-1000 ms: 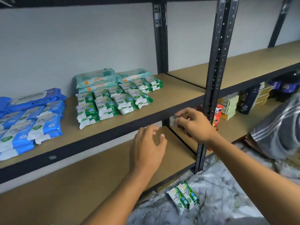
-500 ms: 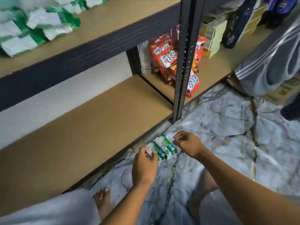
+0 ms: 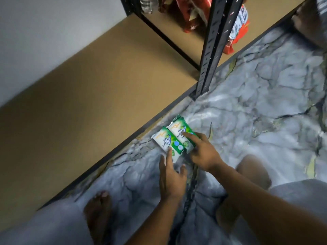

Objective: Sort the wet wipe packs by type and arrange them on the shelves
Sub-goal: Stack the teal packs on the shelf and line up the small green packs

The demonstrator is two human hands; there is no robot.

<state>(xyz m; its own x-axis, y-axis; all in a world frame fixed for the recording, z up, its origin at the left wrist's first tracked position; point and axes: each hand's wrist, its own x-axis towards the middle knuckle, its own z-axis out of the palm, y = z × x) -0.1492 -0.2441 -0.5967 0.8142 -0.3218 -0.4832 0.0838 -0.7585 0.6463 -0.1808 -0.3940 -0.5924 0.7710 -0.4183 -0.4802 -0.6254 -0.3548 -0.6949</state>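
Two green-and-white plastic wet wipe packs [image 3: 174, 138] on grey marbled floor [image 3: 247, 112], frame centre.
They lie side by side just beside the brown board bottom shelf [image 3: 88, 103], likely for one lift. Left hand [image 3: 172, 177] open, forefinger on left pack [image 3: 164, 140]; right hand [image 3: 203, 154] forefinger presses right pack [image 3: 177, 131], other fingers curled, grip unclear.

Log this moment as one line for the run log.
left hand: touching left green pack | right hand: index finger on right green pack | packs: side by side on floor by shelf
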